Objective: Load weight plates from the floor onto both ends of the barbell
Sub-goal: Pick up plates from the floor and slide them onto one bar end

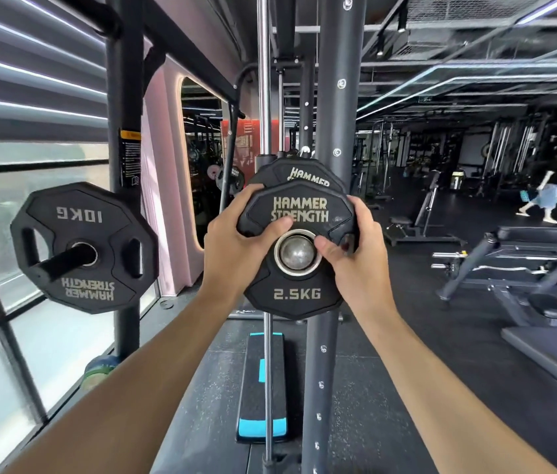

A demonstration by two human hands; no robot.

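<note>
A black 2.5KG Hammer Strength plate (295,295) sits on the barbell's end, whose round steel tip (296,252) shows through the plate's centre hole. My left hand (236,248) grips the plate's left edge with the thumb across its face. My right hand (355,251) grips the right edge, thumb beside the hole. Behind it a second, larger black plate (301,172) rests on the same sleeve, mostly hidden.
A 10KG plate (64,234) hangs on a storage peg of the black rack upright (126,80) at left, by the window. A grey post (337,97) rises behind the barbell. A black-and-blue step platform (263,388) lies below; benches (523,254) and a person (549,186) at right.
</note>
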